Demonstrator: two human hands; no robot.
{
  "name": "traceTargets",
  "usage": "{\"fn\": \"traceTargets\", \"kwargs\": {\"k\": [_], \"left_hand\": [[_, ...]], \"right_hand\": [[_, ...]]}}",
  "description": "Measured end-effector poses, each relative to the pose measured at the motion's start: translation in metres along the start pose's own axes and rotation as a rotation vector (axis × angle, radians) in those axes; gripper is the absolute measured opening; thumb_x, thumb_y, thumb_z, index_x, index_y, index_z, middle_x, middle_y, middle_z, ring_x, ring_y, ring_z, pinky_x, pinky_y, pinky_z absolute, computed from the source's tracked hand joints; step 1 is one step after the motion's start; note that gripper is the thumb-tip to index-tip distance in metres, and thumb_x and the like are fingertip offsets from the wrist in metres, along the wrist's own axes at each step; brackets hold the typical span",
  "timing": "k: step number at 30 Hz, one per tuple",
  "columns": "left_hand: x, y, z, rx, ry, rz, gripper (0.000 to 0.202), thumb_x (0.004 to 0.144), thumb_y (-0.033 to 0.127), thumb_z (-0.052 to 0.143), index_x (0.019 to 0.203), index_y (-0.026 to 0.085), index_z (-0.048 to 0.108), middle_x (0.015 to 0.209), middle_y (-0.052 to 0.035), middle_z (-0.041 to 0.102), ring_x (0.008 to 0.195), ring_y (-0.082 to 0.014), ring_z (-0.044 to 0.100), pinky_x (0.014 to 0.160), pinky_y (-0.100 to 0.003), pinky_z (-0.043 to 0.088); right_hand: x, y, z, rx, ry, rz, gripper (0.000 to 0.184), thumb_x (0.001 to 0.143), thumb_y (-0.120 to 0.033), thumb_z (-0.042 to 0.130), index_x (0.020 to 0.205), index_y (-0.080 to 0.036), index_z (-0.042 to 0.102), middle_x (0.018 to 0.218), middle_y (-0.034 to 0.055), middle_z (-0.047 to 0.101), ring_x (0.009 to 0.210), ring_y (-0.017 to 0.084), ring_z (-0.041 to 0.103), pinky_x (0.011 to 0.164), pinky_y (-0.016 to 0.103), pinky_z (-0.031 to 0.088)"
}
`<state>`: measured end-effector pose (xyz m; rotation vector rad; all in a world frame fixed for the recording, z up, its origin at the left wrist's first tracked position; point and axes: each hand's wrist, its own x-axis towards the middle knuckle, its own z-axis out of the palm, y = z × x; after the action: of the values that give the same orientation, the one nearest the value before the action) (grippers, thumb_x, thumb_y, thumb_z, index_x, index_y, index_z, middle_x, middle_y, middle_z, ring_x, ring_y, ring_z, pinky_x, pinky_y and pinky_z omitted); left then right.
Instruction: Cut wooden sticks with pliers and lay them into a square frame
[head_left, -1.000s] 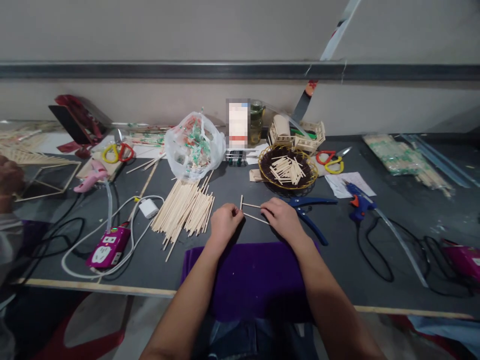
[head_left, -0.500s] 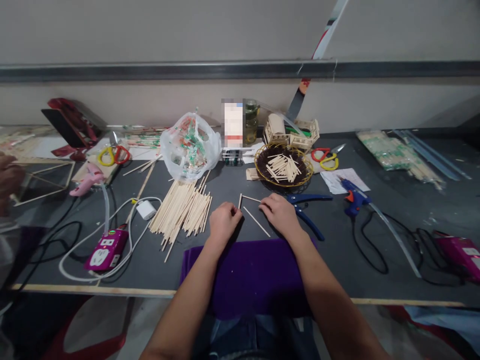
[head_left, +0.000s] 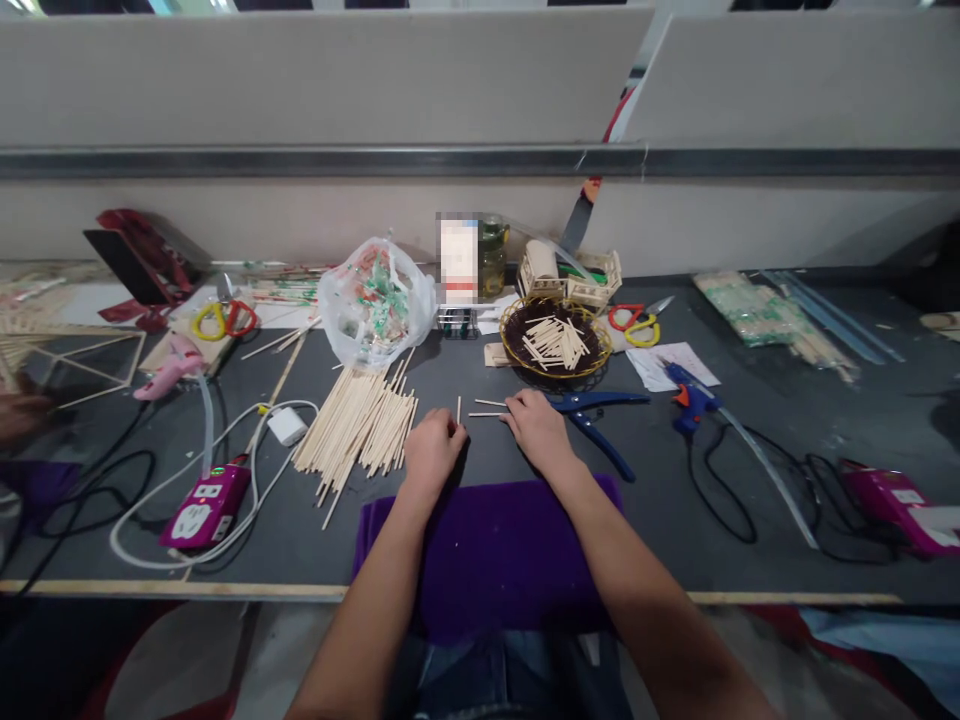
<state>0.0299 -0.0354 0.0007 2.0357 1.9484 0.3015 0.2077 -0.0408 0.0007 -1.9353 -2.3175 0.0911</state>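
Note:
My left hand (head_left: 435,447) is closed, with a short wooden stick (head_left: 459,409) standing up from its fingertips. Just to the right, my right hand (head_left: 538,432) pinches the ends of two thin wooden sticks (head_left: 486,415) that point left, slightly apart from each other. A folded purple cloth (head_left: 517,560) lies under my forearms. Left of my left hand spreads a pile of long wooden sticks (head_left: 352,420). Blue-handled cutters (head_left: 600,440) rest beside my right hand. Behind it, a round woven basket (head_left: 514,362) holds short cut sticks (head_left: 559,343).
A plastic bag of scraps (head_left: 337,310) stands behind the pile. Blue glue gun (head_left: 696,405) and scissors (head_left: 641,325) are at right; pink glue gun (head_left: 171,370), purple power strip (head_left: 210,505) and white cable (head_left: 120,530) at left. Another person's hand (head_left: 22,410) works at far left.
The loose stick that lay diagonally between my hands is now in my right hand's fingers with the other one. The view has tilted up a little.

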Motion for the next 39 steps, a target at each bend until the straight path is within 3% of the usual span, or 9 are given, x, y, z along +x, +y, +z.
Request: {"fn": "traceTargets", "kwargs": {"k": [4,8,15,21,25,29,33,37,39], "left_hand": [[-0.002,0.008,0.001,-0.188,0.043,0.111,0.020,0.088,0.027,0.049,0.086,0.019,0.067,0.089,-0.0058,0.068,0.081,-0.0175,0.062,0.071,-0.026,0.040],[-0.003,0.019,0.008,-0.414,-0.062,0.186,0.024,0.087,0.029,0.050,0.086,0.017,0.071,0.089,-0.0082,0.072,0.083,-0.0192,0.064,0.075,-0.028,0.044],[0.005,0.026,0.021,-1.007,-0.196,-0.036,0.036,0.079,0.043,0.055,0.095,0.013,0.068,0.074,-0.0051,0.068,0.063,-0.0175,0.062,0.045,-0.023,0.045],[0.011,0.037,0.032,-1.319,-0.139,-0.112,0.041,0.061,0.049,0.072,0.080,0.014,0.062,0.062,0.0008,0.059,0.051,-0.0107,0.053,0.046,-0.023,0.046],[0.011,0.038,0.032,-1.430,-0.117,-0.171,0.049,0.058,0.049,0.076,0.088,0.015,0.059,0.064,0.0023,0.059,0.051,-0.0100,0.052,0.042,-0.020,0.044],[0.012,0.031,0.027,-1.453,-0.051,-0.237,0.054,0.056,0.045,0.079,0.095,0.013,0.062,0.064,0.0027,0.057,0.052,-0.0087,0.053,0.049,-0.020,0.046],[0.009,0.025,0.024,-1.474,0.026,-0.261,0.047,0.064,0.048,0.075,0.093,0.014,0.061,0.066,0.0025,0.056,0.056,-0.0095,0.058,0.056,-0.021,0.047],[0.001,0.027,0.026,-1.486,-0.013,-0.241,0.047,0.072,0.053,0.069,0.100,0.017,0.059,0.061,0.0045,0.054,0.050,-0.0095,0.053,0.051,-0.022,0.045],[-0.002,0.030,0.028,-1.449,-0.054,-0.216,0.049,0.074,0.056,0.067,0.102,0.017,0.059,0.056,0.0052,0.052,0.047,-0.0088,0.049,0.049,-0.020,0.043]], "right_hand": [[0.003,-0.009,-0.006,-0.096,-0.089,0.005,0.021,0.091,-0.009,0.044,0.096,-0.012,0.065,0.096,0.0158,0.062,0.092,0.024,0.058,0.068,0.030,0.046],[0.008,-0.017,-0.012,-0.064,-0.079,0.003,0.018,0.086,-0.006,0.048,0.097,-0.008,0.063,0.093,0.0213,0.063,0.088,0.028,0.062,0.067,0.034,0.049],[0.008,-0.013,-0.016,0.091,-0.140,-0.063,0.015,0.091,-0.015,0.046,0.099,-0.014,0.058,0.094,0.0129,0.065,0.087,0.022,0.064,0.072,0.029,0.045],[0.001,-0.013,-0.009,0.296,-0.040,-0.050,0.019,0.091,-0.013,0.044,0.103,-0.018,0.059,0.100,0.0084,0.066,0.093,0.019,0.061,0.077,0.026,0.043],[0.000,-0.016,-0.003,0.436,-0.015,-0.044,0.018,0.094,-0.016,0.043,0.103,-0.019,0.058,0.099,0.0073,0.067,0.089,0.017,0.063,0.073,0.025,0.043],[-0.001,-0.012,-0.013,0.641,0.015,-0.064,0.013,0.092,-0.022,0.048,0.098,-0.021,0.059,0.085,0.0028,0.068,0.075,0.016,0.063,0.067,0.024,0.043],[0.013,0.027,-0.038,0.877,0.261,0.142,0.017,0.088,-0.033,0.051,0.084,-0.021,0.063,0.074,0.0015,0.067,0.067,0.015,0.061,0.065,0.025,0.046],[0.056,0.105,-0.052,1.029,0.566,0.464,0.027,0.080,-0.042,0.055,0.089,-0.018,0.062,0.071,0.0023,0.063,0.056,0.014,0.054,0.053,0.025,0.044],[0.083,0.143,-0.052,1.015,0.708,0.576,0.033,0.075,-0.042,0.058,0.094,-0.016,0.062,0.076,0.0030,0.062,0.061,0.014,0.055,0.055,0.026,0.045]]}}
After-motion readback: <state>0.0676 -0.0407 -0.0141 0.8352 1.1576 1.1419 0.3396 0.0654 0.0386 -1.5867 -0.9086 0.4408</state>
